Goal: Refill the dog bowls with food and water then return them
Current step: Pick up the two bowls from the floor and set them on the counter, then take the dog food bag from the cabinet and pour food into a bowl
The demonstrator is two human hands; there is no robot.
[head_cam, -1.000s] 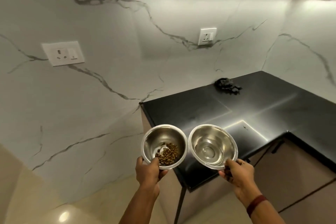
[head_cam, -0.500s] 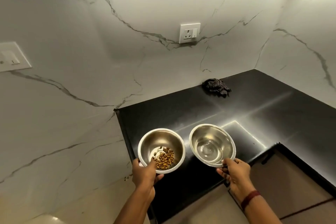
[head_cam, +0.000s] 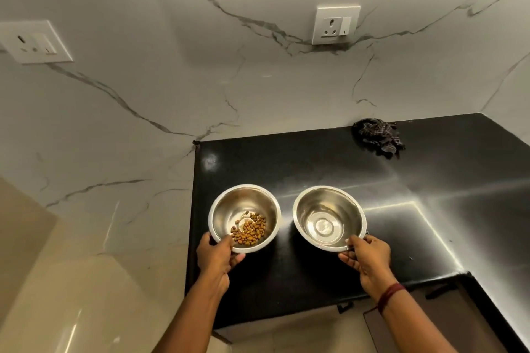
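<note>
left hand grip was curled on near rim of steel bowl with kibble, right hand grip pinched near rim of water bowl, bowls side by side over the surface left end, dark cloth at back edge

Black stone countertop: glossy, L-shaped, with bright light streaks reflected on its right part.
Wall: white marble-look panels with grey veins, behind, left and right of the countertop.
White socket plate: above the countertop's back edge.
Second socket plate: on the wall well left of the countertop.
Dark checked cloth: crumpled at the countertop's back edge.
Brown cabinet fronts, dark handle: below the countertop's front edge.
Glossy cream floor: left of and below the countertop.
</note>
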